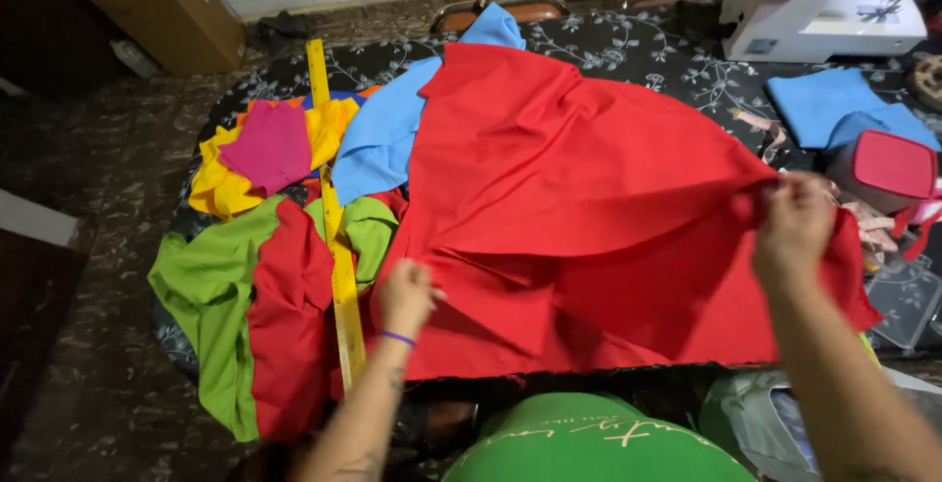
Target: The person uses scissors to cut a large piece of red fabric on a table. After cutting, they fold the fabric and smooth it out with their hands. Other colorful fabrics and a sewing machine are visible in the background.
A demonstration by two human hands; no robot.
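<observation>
A large red cloth (569, 197) lies spread over the table with the dark flowered cover (638, 45). My left hand (404, 295) grips the cloth's near left corner. My right hand (795, 227) pinches its right edge and holds it lifted off the table. A long yellow ruler (334, 217) runs front to back just left of my left hand. Under the red cloth a light blue cloth (388, 129) sticks out to the left and back.
Green (211, 286), red, yellow (221, 183) and magenta (270, 143) cloths are piled at the left. A white sewing machine (834, 6) stands at the back right, with blue cloth (834, 109) and a pink-lidded box (888, 168) near it. A cardboard box (162, 6) sits on the floor.
</observation>
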